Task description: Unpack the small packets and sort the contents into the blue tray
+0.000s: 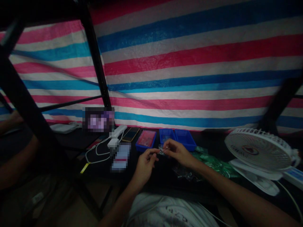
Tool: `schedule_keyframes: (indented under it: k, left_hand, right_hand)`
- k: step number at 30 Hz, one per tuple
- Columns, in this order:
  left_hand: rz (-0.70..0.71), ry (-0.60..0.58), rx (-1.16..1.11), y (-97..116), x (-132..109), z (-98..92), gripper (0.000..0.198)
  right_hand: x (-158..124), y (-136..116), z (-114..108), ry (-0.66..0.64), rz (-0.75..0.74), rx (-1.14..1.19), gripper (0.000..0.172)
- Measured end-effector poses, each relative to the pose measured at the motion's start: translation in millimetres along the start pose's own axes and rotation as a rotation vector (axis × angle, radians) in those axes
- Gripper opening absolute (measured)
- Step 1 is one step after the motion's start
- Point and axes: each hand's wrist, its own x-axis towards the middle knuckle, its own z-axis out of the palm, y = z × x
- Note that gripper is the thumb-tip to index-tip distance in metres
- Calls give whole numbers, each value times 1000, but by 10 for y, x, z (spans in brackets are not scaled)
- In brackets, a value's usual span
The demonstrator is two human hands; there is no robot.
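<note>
Between my two hands is a small clear plastic bag [162,149], held above the dark table in front of the blue trays. My right hand [178,152] pinches its right side between thumb and fingers. At the bag's left edge are the bent fingertips of my left hand [145,164], closed towards the thumb; the exact contact is dim. More clear plastic bags [188,174] lie under my right forearm. Beside them spreads a heap of green plastic packets [215,164]. Whatever is inside the held bag is too small to make out.
A blue tray [139,147] holds red packets; a two-part blue tray [186,138] stands beside it. Leftward are a phone [130,134], a power strip with white cables [113,142] and a blurred-out card. A white fan [258,151] stands right. Another person's arm [17,159] shows far left.
</note>
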Motion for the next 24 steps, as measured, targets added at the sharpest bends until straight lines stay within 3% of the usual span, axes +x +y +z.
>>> schedule_keyframes:
  k: [5,11,16,24]
  left_hand:
    - [4,5,-42,-88,20,4,31]
    - [-11,0,-39,-98,6,6,30]
    - [-16,-24,-26,-94,-1,13,30]
    - [-20,-94,-64,-94,-13,24,35]
  right_hand:
    - [1,-29,-14,33,7,12,40]
    - [18,-58,-29,21,-39,-33,21]
    - [11,-60,-16,-29,-32,-16,26]
    - [-19,-126,-15,-82,-79,-207,28]
